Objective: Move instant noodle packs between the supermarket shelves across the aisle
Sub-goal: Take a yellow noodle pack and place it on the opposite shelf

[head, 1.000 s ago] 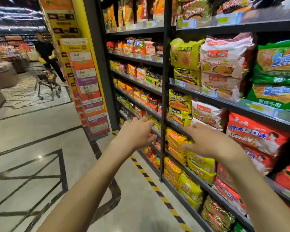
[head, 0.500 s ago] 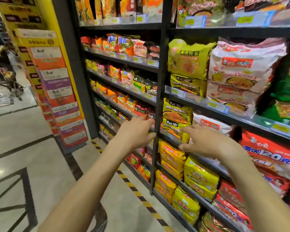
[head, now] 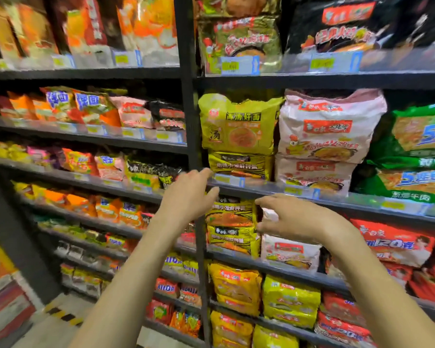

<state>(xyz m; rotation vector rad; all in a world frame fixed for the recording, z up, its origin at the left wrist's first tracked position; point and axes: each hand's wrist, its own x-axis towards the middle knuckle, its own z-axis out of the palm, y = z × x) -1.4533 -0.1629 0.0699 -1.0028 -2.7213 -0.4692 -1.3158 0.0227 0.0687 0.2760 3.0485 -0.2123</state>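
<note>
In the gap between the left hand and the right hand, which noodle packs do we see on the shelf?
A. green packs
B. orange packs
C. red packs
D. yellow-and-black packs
D: the stacked yellow-and-black packs show in the gap between the left hand and the right hand, and both hands are open and hold nothing.

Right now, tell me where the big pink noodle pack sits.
Head view, right of centre: the big pink noodle pack sits between the yellow pack and the green packs.
</note>
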